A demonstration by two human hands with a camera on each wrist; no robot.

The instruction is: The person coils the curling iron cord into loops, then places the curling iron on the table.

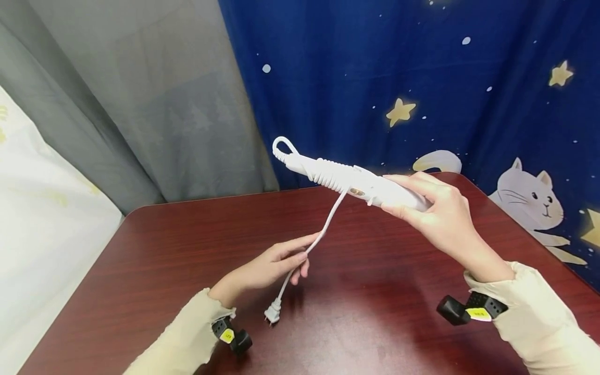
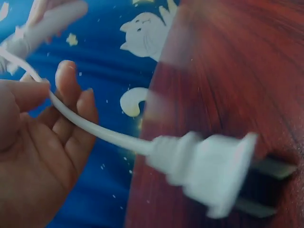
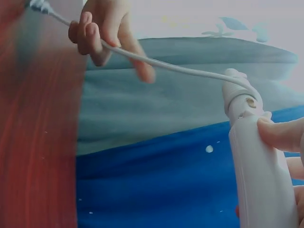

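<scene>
My right hand (image 1: 440, 208) grips a white hair straightener (image 1: 398, 194) by its wide end, thumb on one side and fingers on the other. The straightener is held up over the table, its cord end tilted up to the left. Several turns of white power cord (image 1: 328, 174) wrap its narrow part, with a small loop at the tip. A loose length of cord runs down to my left hand (image 1: 269, 265), which pinches it between thumb and fingers. Below that hand dangles the two-prong plug (image 2: 213, 171), large and slightly blurred in the left wrist view.
A dark red wooden table (image 1: 187, 250) lies beneath both hands. Behind it hang a grey curtain (image 1: 154, 104) and a blue curtain (image 1: 328, 78) with stars and a white cat. White cloth (image 1: 42, 219) hangs at the left. Each wrist wears a small black camera.
</scene>
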